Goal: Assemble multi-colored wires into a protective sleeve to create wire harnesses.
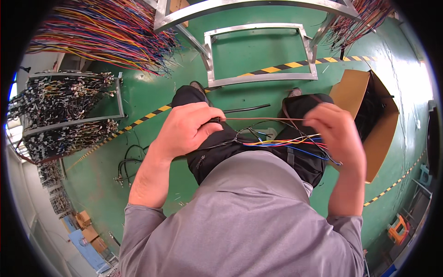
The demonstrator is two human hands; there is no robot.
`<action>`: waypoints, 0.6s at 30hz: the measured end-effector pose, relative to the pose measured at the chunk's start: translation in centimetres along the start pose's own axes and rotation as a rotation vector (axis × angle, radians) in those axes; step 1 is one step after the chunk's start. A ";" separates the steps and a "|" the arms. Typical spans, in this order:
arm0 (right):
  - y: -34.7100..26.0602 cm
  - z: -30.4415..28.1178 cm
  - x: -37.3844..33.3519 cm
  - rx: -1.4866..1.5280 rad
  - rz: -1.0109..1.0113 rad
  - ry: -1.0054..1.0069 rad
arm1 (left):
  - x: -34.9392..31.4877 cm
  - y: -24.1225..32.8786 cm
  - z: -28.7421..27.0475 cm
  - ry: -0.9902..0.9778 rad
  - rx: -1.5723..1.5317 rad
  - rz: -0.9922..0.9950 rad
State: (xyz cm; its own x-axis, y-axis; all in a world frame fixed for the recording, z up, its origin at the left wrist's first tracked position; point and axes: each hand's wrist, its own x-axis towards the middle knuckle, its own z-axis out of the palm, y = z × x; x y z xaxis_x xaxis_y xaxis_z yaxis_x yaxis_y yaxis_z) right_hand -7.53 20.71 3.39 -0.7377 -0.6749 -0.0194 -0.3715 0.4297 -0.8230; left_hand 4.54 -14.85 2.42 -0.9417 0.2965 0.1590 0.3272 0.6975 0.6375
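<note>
A thin brown wire (263, 119) runs taut between my two hands, above my lap. My left hand (191, 127) is closed, pinching the wire's left end together with something dark that its fingers mostly hide. My right hand (333, 124), a little smeared by motion, pinches the wire further along. Across my thighs below lies a bundle of coloured wires (281, 143), red, yellow, white and blue, coming out of a black cable. A short black tube or cable piece (247, 109) lies beyond the taut wire, between my knees.
An open cardboard box (355, 97) with black contents stands at my right. Ahead is a metal frame (263, 82) on the green floor. Coloured wires (106, 32) hang at the far left, above racks of connector-ended cables (69, 106). Black cables (127, 166) lie left of my leg.
</note>
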 end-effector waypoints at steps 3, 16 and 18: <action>1.2 -3.9 -2.0 -0.104 0.060 -0.131 | -0.2 0.5 0.4 -0.008 0.002 -0.005; -2.2 2.2 0.6 0.009 0.053 -0.129 | 2.5 -0.3 3.4 -0.113 -0.029 0.002; -1.9 -1.6 -0.3 0.026 0.107 -0.050 | 1.3 -2.0 2.7 -0.059 -0.032 -0.051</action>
State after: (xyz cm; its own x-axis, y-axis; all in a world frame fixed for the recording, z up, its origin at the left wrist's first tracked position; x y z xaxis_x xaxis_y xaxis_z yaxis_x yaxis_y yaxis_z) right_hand -7.57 21.07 5.87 -0.7432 -0.6552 -0.1355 -0.2767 0.4854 -0.8293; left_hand 2.86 -14.07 -0.71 -0.9504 0.3002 0.0814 0.2756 0.6915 0.6677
